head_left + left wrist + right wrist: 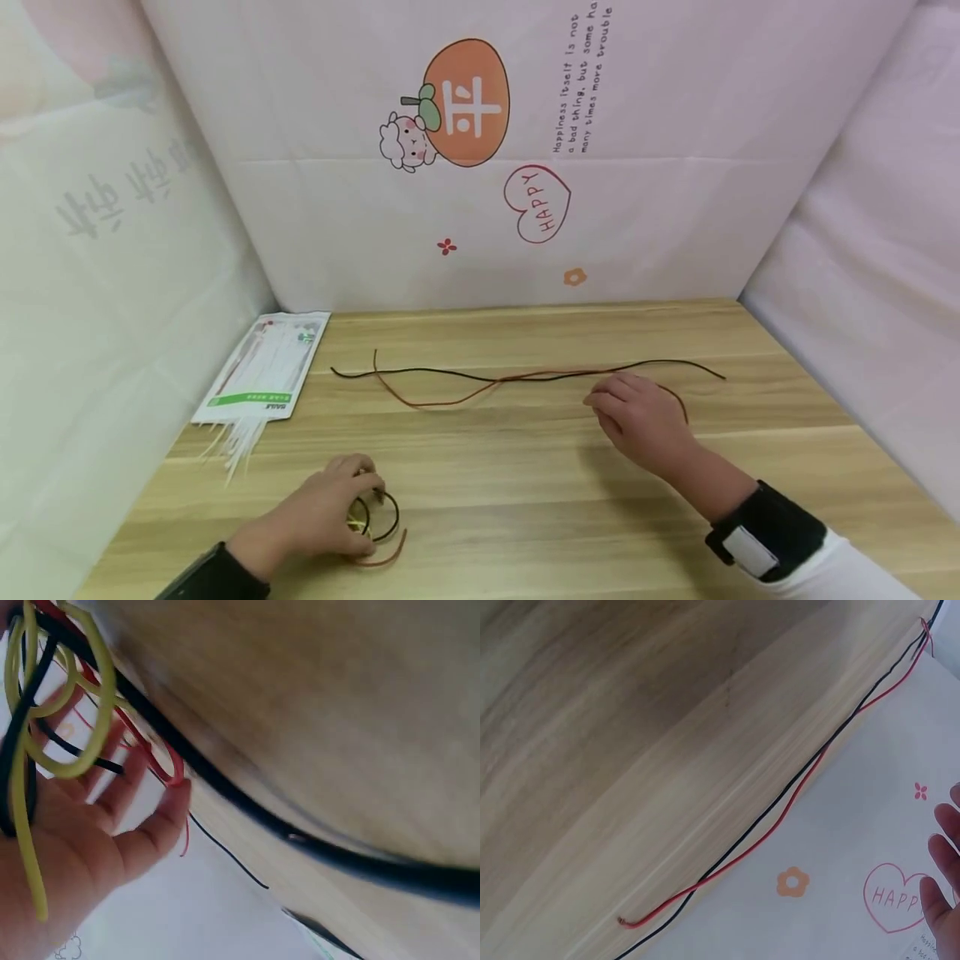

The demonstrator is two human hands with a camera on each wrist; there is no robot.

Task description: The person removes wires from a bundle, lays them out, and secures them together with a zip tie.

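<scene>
My left hand (322, 507) grips a loose coil of wires at the near left of the table, its fingers bent over them. In the left wrist view, yellow wire (105, 712), black wire (225, 784) and red wire (171, 769) loop together in front of the palm. Beyond, a long black wire (438, 370) and a long red wire (442, 404) lie across the table, crossing each other in places. Above the right part of these two, my right hand (641, 425) hovers with loosely bent fingers, holding nothing. It hides a stretch of the red wire.
A white packet (262, 367) with a green stripe lies at the far left, thin white strips (240, 442) sticking out of its near end. Printed white cloth (330, 217) encloses the wooden table (480, 467) at the back and both sides.
</scene>
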